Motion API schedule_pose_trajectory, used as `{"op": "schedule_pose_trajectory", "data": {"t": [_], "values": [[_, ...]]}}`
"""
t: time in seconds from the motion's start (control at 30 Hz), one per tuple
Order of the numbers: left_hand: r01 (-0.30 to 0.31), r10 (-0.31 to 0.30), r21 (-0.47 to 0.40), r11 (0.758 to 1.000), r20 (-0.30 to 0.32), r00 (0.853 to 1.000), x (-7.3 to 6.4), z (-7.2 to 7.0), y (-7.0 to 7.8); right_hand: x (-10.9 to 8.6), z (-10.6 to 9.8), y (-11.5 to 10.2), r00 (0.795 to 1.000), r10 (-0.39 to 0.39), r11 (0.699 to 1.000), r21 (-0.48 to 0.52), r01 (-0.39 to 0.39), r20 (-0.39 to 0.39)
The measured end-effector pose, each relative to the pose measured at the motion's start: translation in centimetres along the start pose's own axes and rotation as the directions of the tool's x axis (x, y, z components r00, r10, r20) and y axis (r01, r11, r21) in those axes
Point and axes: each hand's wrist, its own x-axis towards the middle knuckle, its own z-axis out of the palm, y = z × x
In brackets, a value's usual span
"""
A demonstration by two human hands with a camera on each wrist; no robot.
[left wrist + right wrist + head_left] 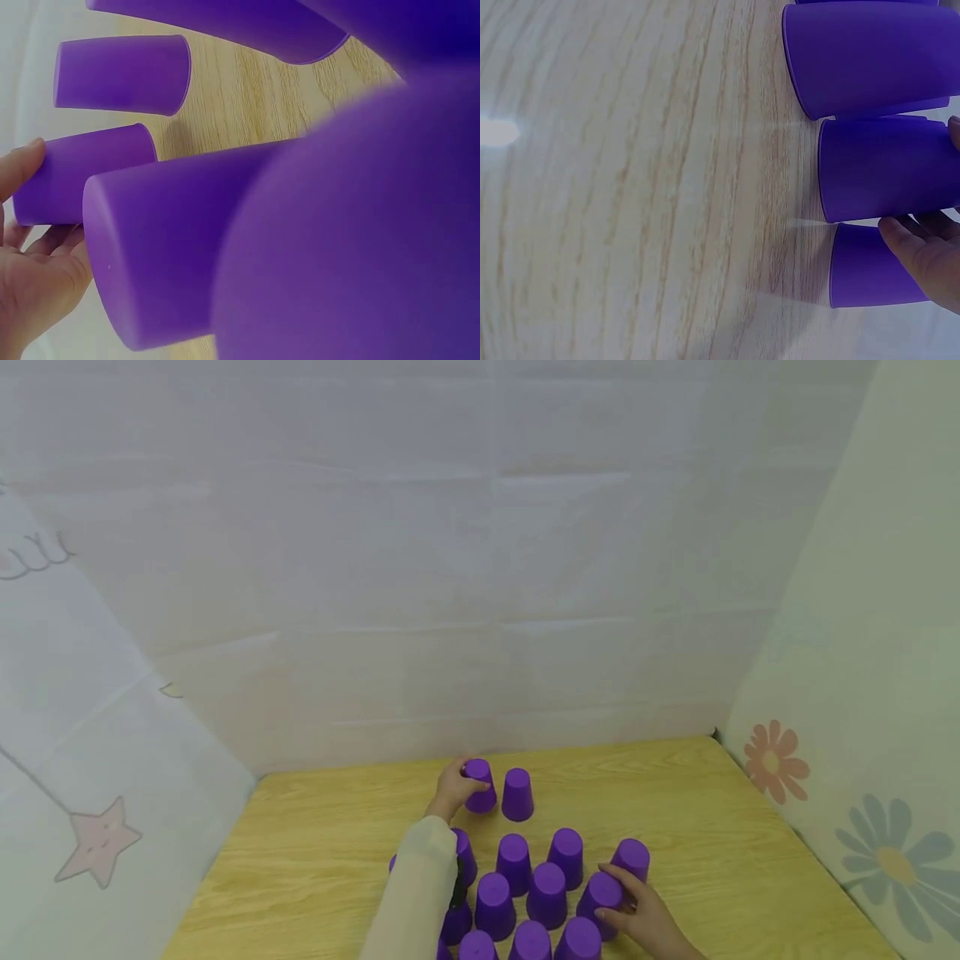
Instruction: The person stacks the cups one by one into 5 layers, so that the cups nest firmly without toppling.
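At the back of the table, my left hand [454,788] grips an upside-down purple cup [482,787] between thumb and fingers. A second purple cup [517,795] stands just right of it. The left wrist view shows the same hand [41,277] curled round the held cup [86,176], partly behind a nearer cup [172,247]. Nearer the front right, my right hand [651,922] holds another upside-down cup [601,902], thumb on one side and fingers on the other. In the right wrist view, fingers [922,251] lie along that cup [889,169].
Several more upturned purple cups [513,864] stand in loose rows across the middle and front; my left sleeve [412,885] hides some. One cup [632,858] stands just behind my right hand. The wooden table [300,852] meets a pale sheet [480,677] at the back.
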Motion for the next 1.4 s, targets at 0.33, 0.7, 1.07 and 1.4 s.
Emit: {"op": "schedule_pose_trajectory", "data": {"t": [0.33,0.7,1.07,1.4], "values": [[0.016,-0.016,0.015,1.0,0.015,1.0,-0.1,1.0,-0.3,-0.1,0.0,0.1,1.0,0.006,1.0,-0.019,-0.006,-0.008],[0.019,-0.018,0.062,0.998,-0.021,1.0,0.2,1.9,-1.2,0.1,0.1,0.0,1.0,0.003,1.0,-0.009,-0.003,-0.012],[0.028,-0.025,0.09,0.996,-0.035,0.999,0.2,2.1,-1.7,0.0,0.2,0.2,1.0,0.007,1.0,-0.013,-0.007,-0.019],[0.025,-0.023,0.071,0.997,-0.027,0.999,0.0,2.2,-1.8,-0.1,0.2,0.1,0.999,-0.007,0.998,-0.066,0.004,-0.041]]}}
